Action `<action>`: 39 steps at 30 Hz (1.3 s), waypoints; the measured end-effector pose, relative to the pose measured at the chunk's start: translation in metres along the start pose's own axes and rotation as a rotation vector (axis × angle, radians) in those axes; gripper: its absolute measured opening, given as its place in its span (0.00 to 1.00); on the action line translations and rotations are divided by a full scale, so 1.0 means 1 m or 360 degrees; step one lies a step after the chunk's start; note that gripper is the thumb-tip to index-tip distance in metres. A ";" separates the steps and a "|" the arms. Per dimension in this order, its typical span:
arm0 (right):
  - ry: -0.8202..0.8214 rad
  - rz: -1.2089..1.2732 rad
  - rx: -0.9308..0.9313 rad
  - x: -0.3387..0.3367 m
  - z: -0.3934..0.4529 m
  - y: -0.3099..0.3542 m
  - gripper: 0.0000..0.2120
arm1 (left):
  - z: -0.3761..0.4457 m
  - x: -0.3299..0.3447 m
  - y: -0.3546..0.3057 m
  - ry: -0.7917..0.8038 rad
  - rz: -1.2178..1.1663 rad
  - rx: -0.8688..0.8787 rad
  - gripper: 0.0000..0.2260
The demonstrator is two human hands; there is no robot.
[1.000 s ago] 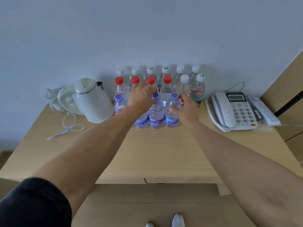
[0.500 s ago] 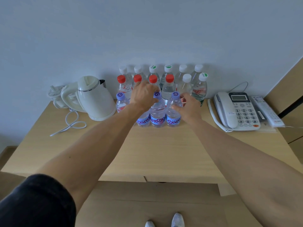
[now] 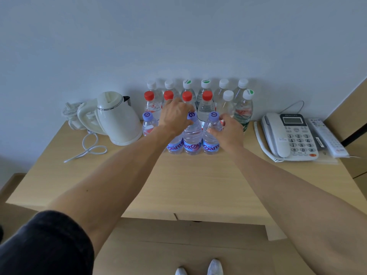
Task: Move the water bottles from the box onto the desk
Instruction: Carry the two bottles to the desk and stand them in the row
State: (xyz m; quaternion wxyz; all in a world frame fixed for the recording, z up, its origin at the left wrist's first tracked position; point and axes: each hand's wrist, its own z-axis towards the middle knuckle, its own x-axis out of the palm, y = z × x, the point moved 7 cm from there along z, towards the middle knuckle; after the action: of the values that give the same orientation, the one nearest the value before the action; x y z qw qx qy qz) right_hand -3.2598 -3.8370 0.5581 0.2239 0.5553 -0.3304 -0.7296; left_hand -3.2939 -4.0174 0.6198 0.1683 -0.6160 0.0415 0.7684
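Both hands rest on upright purple-capped bottles on the tabletop (image 3: pixel 198 185): left hand (image 3: pixel 175 116) curled over one bottle (image 3: pixel 174 144), right hand (image 3: pixel 228 129) gripping the end bottle (image 3: pixel 211 135).

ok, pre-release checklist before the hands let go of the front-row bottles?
1. Left hand covers one purple-capped bottle; grip on it: cannot tell.
2. Right hand curled round right purple-capped bottle: ok.
3. Front-row bottles upright: ok.
4. Bases on desk, not hanging: cannot tell for the held ones.
5. Clear of kettle and phone: ok.
6. Room in front of the row for more: ok.
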 end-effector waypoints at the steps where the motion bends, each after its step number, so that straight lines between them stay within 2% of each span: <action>1: 0.0001 -0.0010 0.0000 0.000 0.000 0.000 0.21 | 0.000 0.000 0.000 0.0003 0.0000 -0.0001 0.17; 15: 0.0146 -0.0029 -0.0048 -0.008 0.001 -0.002 0.22 | -0.001 -0.001 -0.001 0.0027 0.0065 0.0011 0.17; 21: 0.0193 -0.0082 -0.0074 -0.023 0.006 0.002 0.20 | 0.003 -0.020 -0.008 -0.0047 0.0100 0.0033 0.18; 27: 0.0098 -0.0251 -0.0187 -0.055 0.018 0.013 0.16 | 0.017 -0.045 -0.018 -0.0093 0.0139 -0.0022 0.12; 33: -0.0022 -0.0421 -0.0123 -0.098 0.032 0.014 0.16 | 0.044 -0.057 -0.039 -0.0037 0.0113 -0.0079 0.20; 39: -0.0103 -0.0688 0.0003 -0.148 0.033 0.004 0.20 | 0.066 -0.053 -0.108 0.0104 0.0148 0.0142 0.23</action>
State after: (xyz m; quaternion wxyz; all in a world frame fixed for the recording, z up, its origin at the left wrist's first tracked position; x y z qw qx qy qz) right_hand -3.2495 -3.7293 0.6643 0.0508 0.5897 -0.2114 -0.7778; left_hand -3.3126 -3.9089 0.7020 0.1582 -0.6299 0.1098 0.7524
